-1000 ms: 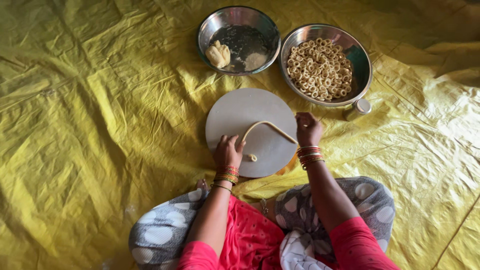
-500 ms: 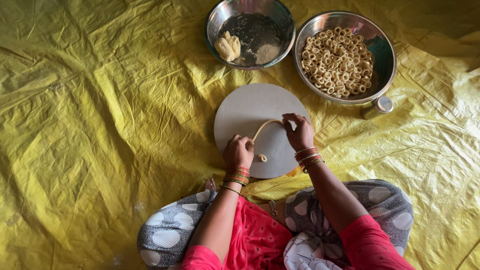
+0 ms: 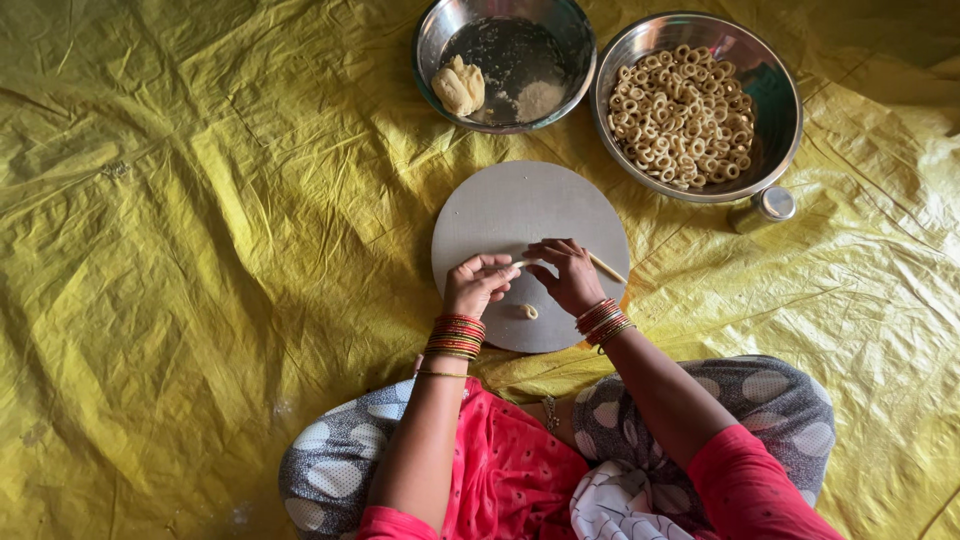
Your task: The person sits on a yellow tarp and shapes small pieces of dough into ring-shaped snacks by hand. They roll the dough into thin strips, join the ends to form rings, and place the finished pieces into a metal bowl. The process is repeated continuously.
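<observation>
Here the thin, pale rope of soft dough (image 3: 606, 267) lies across the round, flat, grey rolling board (image 3: 520, 205) that rests on the crinkled yellow plastic sheet (image 3: 200, 250) spread over the floor. The left hand (image 3: 478, 285) pinches one end of the rope between thumb and fingertips, its fingers curled in. The right hand (image 3: 568, 275) lies over the rope just beside it, fingers bent and pressing or pinching the same strand; the rest of the rope pokes out to the right of that hand towards the board's edge. A small curled bit of dough (image 3: 527, 311) sits on the board just below the two hands, apart from them.

The rope looks very light, limp and easily stretched: it would likely sag, thin out or tear if lifted by one end, and it probably holds any dent a finger makes. A gentle pinch close to the working end, with the rest left lying on the board, seems the safest hold.

Beyond the board stand two round steel bowls: the left one (image 3: 440, 30) holds a pale lump of dough (image 3: 458, 86), the right one (image 3: 780, 140) a heap of small dough rings (image 3: 680, 115). A small steel container (image 3: 765, 208) lies just beside the right bowl.
</observation>
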